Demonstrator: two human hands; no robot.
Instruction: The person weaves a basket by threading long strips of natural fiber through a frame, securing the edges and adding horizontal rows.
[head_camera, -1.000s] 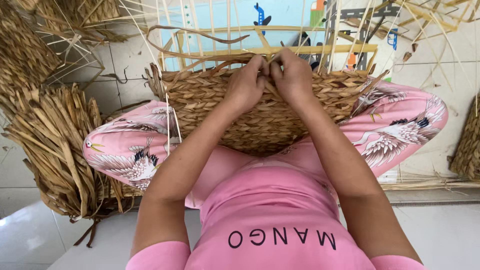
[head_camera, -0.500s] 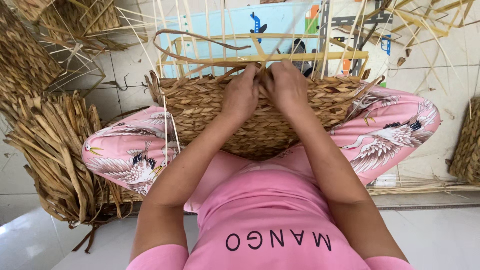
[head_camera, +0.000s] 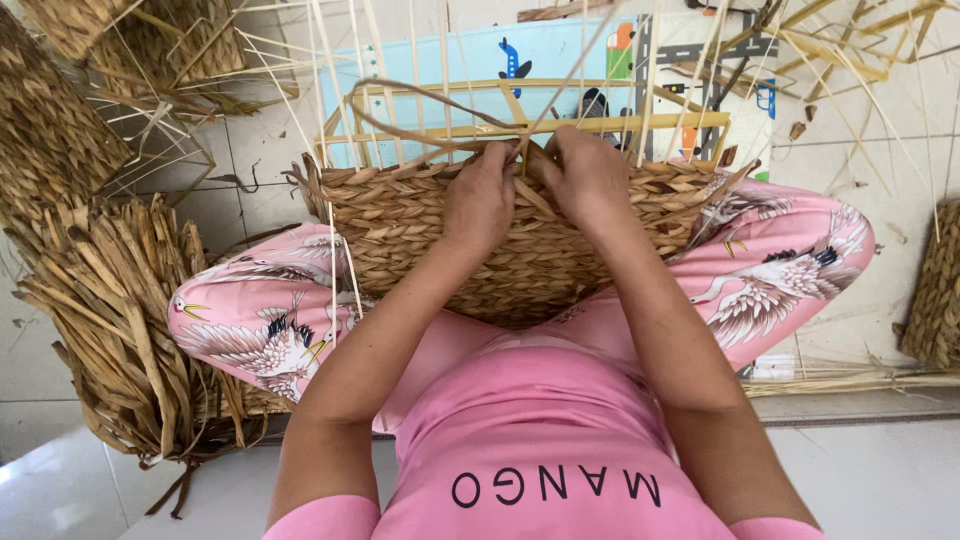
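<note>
I am pinching straw strands at the half-woven basket (head_camera: 520, 250) rim with left hand (head_camera: 480, 200) and right hand (head_camera: 590, 180); bare uprights (head_camera: 445, 90) are awaiting weaving.

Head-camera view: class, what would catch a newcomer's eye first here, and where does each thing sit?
First, the half-woven straw basket resting on the person's lap at centre, with thin upright stakes rising from its rim. Both hands work at that rim: the left hand and right hand pinch a flat strand. A bundle of dried leaves lies on the tiled floor at the left.
</note>
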